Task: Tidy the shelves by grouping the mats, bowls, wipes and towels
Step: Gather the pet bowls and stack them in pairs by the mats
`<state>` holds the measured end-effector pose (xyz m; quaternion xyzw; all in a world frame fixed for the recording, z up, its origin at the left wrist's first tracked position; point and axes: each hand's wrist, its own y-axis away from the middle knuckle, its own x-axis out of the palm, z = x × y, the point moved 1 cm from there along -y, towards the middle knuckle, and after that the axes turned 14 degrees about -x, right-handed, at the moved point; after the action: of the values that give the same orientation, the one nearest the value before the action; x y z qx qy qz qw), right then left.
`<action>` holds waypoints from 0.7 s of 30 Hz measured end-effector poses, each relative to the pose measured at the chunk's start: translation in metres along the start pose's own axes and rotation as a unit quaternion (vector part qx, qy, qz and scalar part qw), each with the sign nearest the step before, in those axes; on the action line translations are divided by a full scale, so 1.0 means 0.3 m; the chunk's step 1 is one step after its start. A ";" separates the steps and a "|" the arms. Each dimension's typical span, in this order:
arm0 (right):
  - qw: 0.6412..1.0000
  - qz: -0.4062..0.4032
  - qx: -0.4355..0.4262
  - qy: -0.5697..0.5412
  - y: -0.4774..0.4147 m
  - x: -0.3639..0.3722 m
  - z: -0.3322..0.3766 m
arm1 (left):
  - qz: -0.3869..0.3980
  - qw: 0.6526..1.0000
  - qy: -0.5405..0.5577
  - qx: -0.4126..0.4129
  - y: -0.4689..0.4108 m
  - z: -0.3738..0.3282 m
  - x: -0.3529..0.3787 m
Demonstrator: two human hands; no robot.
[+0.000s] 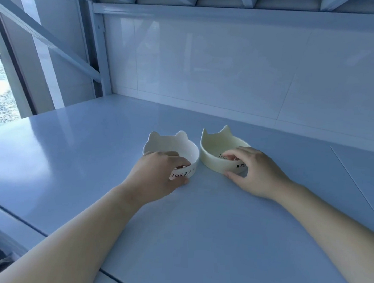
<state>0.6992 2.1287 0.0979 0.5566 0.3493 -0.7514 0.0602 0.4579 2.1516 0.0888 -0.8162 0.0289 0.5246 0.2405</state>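
The left hand (158,172) gripped the near rim of the white bowl (170,147), fingers curled inside and thumb pressed on the outer wall by the word "Happy". The right hand (254,171) pinched the cream bowl (214,147) the same way, fingertips inside, thumb low on the outside. The 2 bowls stood upright on the shelf (71,156), just beside each other, between the hands.

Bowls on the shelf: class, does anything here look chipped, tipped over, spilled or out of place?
Nothing stands out. The white bowl and the cream bowl sit upright side by side on the shelf, each gripped at its near rim by the left hand and right hand. No chips or spills show.
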 end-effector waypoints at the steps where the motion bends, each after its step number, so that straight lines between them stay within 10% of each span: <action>1: 1.000 0.004 -0.006 0.016 0.005 -0.001 -0.010 | 0.004 1.000 0.004 -0.006 -0.001 0.003 -0.003; 21: 0.999 0.040 0.029 0.002 -0.010 0.010 0.034 | -0.017 0.999 -0.046 -0.015 0.021 -0.041 -0.001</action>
<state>0.6886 2.1256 0.0981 0.5726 0.3053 -0.7573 0.0733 0.4662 2.1407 0.0911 -0.7951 -0.0034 0.5577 0.2382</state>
